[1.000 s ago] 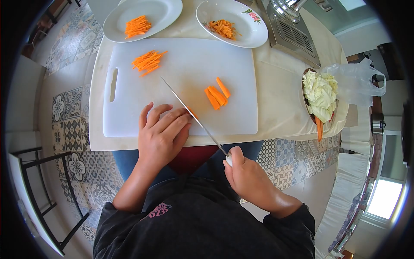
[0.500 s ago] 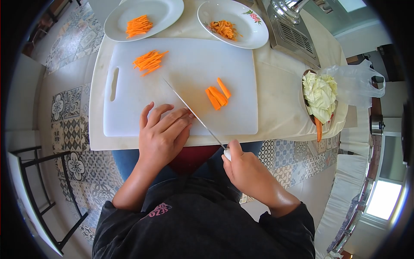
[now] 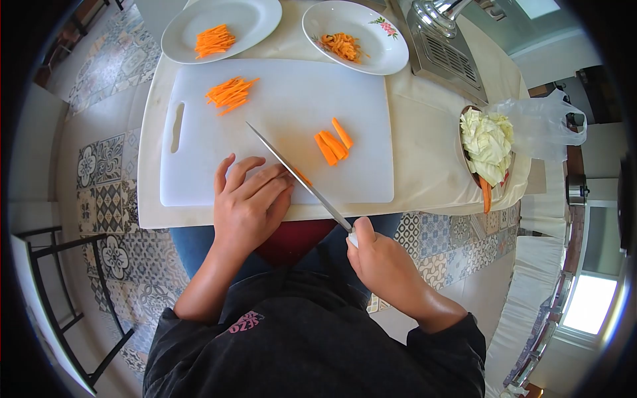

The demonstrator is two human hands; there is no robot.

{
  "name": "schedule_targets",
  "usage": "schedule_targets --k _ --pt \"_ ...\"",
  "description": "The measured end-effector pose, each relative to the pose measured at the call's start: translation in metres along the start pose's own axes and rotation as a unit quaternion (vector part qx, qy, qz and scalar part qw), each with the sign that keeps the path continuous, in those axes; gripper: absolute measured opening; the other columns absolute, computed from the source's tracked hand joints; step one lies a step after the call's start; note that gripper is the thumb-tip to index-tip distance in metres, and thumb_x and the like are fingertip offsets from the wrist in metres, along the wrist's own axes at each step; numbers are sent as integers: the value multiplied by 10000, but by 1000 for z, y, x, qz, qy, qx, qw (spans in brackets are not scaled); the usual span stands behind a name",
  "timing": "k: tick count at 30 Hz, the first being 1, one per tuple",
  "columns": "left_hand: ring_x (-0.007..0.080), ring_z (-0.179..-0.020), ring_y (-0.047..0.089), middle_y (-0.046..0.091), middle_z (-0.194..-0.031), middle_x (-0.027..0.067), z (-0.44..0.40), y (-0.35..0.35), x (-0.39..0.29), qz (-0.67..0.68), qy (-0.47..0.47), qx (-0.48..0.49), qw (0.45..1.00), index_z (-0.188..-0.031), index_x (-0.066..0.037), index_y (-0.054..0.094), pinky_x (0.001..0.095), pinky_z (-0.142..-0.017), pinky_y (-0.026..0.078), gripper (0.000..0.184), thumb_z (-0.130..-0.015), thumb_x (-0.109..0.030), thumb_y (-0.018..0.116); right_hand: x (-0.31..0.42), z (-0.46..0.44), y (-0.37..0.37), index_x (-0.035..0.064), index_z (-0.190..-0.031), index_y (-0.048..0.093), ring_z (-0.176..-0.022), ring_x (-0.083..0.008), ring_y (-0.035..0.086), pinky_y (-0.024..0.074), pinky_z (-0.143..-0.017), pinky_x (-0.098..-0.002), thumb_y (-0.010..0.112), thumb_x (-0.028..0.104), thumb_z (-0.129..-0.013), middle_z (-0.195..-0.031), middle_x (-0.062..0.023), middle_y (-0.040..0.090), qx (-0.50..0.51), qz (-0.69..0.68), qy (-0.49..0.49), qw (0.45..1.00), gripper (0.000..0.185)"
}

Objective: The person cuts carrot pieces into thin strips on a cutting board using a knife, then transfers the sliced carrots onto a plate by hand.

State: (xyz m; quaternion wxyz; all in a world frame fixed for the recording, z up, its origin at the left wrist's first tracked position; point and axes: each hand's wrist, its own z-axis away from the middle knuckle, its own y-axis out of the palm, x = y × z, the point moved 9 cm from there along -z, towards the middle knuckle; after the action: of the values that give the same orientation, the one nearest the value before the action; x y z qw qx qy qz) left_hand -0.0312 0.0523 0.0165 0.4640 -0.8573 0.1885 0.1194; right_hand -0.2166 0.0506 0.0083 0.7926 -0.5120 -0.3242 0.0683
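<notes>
My right hand [image 3: 381, 255] is closed round the white handle of a kitchen knife [image 3: 292, 169]. Its long blade slants across the white cutting board [image 3: 219, 156], the tip pointing up and left. Close against the blade, my left hand [image 3: 252, 199] has its fingers bent and fingertips pressed down on a carrot piece, mostly hidden beneath them. A thin orange bit of carrot [image 3: 303, 177] shows just right of the blade. Several thicker carrot sticks [image 3: 332, 147] lie to the right on the board. A pile of carrot strips [image 3: 231, 95] rests at its upper left.
Behind the board, a white plate [image 3: 259, 33] holds carrot strips, and a flowered plate [image 3: 391, 56] holds orange shreds. A metal appliance [image 3: 451, 63] stands at the back right. Cut cabbage [image 3: 488, 146] sits in a bowl at right, beside a clear plastic bag [image 3: 544, 126].
The knife handle and my right hand have shifted slightly right and down. More of the blade's flat side shows, and a thin carrot bit now appears on its right. My left hand stays almost in place.
</notes>
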Motion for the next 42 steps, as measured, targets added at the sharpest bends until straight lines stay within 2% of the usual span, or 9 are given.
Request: schedule_targets --k 8,14,19,22,25,28,34,40,42 --pt "195 -1066 614 716 -1061 -67 2 -1 1 15 6 -10 1000 -928 -172 754 484 -1060 384 174 -762 -126 780 1 -9 -9 8 -988 412 -629 -433 635 504 -531 -528 534 179 -991 -661 -206 621 -22 -17 0 1000 210" --pt "207 -1048 622 724 -1052 -57 3 -2 -2 25 17 -21 999 -946 -169 763 491 -1049 388 223 -735 -103 796 -1 -5 -10 6 -1021 419 -662 -444 642 508 -577 -544 536 192 -988 -704 -221 640 -19 -53 16 998 222" --pt "209 -1038 624 718 -1047 -56 3 -3 -2 22 16 -26 999 -934 -167 758 489 -1043 394 213 -733 -107 801 0 -3 -10 7 -1057 428 -670 -426 650 515 -574 -523 549 192 -980 -731 -209 650 -17 -49 15 999 234" --pt "179 -1030 618 688 -1042 -60 3 -3 -2 14 22 -21 999 -947 -176 740 473 -1052 391 195 -761 -142 786 1 -3 -10 14 -1061 441 -664 -405 658 521 -564 -502 574 191 -964 -742 -187 658 -31 -11 0 999 241" --pt "210 -1020 620 664 -1020 -20 3 -6 2 49 2 -28 998 -999 -165 708 482 -1049 391 254 -757 -115 770 5 -3 -15 29 -1064 458 -659 -379 663 524 -556 -477 609 186 -940 -757 -161 662 -68 22 -14 997 250" --pt "256 -1043 608 645 -1068 31 7 -9 16 108 -44 -46 992 -1046 -145 682 507 -1054 379 285 -772 -100 744 4 -2 -18 47 -1072 473 -655 -359 663 524 -552 -458 639 181 -919 -770 -139 657 -108 32 -22 993 262" --pt "360 -1270 464 516 -1365 138 -6 -6 2 40 -28 37 998 -1127 -144 692 573 -1131 263 289 -839 -160 672 2 0 -19 65 -1074 483 -667 -344 662 525 -558 -444 661 175 -904 -793 -124 646 -133 29 -27 990 270" --pt "379 -1355 393 459 -1474 114 -10 5 -3 3 -17 74 997 -1163 -186 701 587 -1161 204 290 -886 -225 626 2 1 -18 69 -1065 482 -688 -343 668 526 -564 -442 668 171 -898 -817 -128 653 -135 24 -23 990 270" --pt "383 -1360 394 461 -1471 124 -12 4 -2 19 -25 75 997 -1161 -159 693 585 -1165 198 288 -891 -224 618 1 2 -18 68 -1069 483 -697 -347 668 526 -571 -443 666 175 -902 -819 -130 655 -134 14 -23 991 270"
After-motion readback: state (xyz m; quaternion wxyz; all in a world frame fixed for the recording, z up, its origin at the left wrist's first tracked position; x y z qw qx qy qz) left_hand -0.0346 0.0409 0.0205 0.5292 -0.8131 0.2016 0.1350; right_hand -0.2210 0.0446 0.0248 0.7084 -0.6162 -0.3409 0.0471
